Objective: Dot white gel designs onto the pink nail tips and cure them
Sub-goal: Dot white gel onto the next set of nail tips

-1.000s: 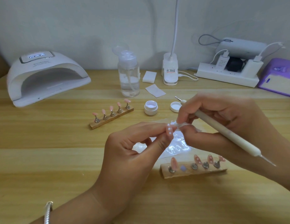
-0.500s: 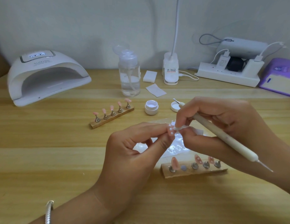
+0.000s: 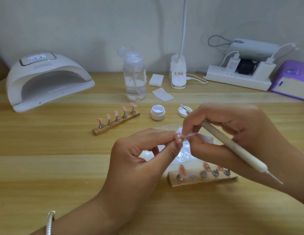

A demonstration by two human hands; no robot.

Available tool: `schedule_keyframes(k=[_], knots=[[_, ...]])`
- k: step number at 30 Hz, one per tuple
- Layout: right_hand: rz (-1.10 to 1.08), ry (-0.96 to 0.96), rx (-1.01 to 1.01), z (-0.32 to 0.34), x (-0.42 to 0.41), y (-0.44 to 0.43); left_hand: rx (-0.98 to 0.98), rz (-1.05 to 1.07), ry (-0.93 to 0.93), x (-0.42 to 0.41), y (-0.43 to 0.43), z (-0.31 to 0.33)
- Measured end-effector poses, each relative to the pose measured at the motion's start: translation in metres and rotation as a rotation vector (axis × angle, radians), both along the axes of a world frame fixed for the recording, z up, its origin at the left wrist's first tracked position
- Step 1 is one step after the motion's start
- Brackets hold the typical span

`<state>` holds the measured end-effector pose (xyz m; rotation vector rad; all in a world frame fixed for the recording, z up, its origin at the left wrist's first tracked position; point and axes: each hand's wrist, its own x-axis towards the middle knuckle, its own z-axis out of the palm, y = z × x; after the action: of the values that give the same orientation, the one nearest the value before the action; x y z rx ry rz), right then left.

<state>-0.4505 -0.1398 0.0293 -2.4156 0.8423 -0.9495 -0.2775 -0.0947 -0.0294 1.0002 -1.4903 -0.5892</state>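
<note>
- Holding one pink nail tip (image 3: 178,139) up off the bench (image 3: 46,167) in our left hand (image 3: 137,163), pinched between thumb and forefinger so its dotted face points at us.
- Our right hand (image 3: 232,122) grips the dotting pen (image 3: 232,146) and also pinches a scrap of white wipe (image 3: 188,135) against the tip's edge, probably tidying stray gel.
- Count: far rack (image 3: 116,123) carries five plain tips; near rack (image 3: 202,180) shows four stands plus one bare slot; one open gel jar (image 3: 157,113), one lamp (image 3: 46,82) for curing.

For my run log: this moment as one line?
left hand: pinches dotted nail tip; right hand: holds dotting pen, white scrap; gel jar: open
</note>
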Motion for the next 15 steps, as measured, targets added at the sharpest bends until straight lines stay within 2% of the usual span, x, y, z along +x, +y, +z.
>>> schedule_keyframes(k=[6,15], knots=[[0.044,0.044,0.007,0.0023,-0.0015,-0.0027,0.002,-0.002,-0.016,-0.0001,0.0009,0.0014],[0.022,-0.016,-0.005,-0.0014,0.0017,-0.0048,0.01,-0.005,-0.003,-0.0003,0.0012,0.0013]])
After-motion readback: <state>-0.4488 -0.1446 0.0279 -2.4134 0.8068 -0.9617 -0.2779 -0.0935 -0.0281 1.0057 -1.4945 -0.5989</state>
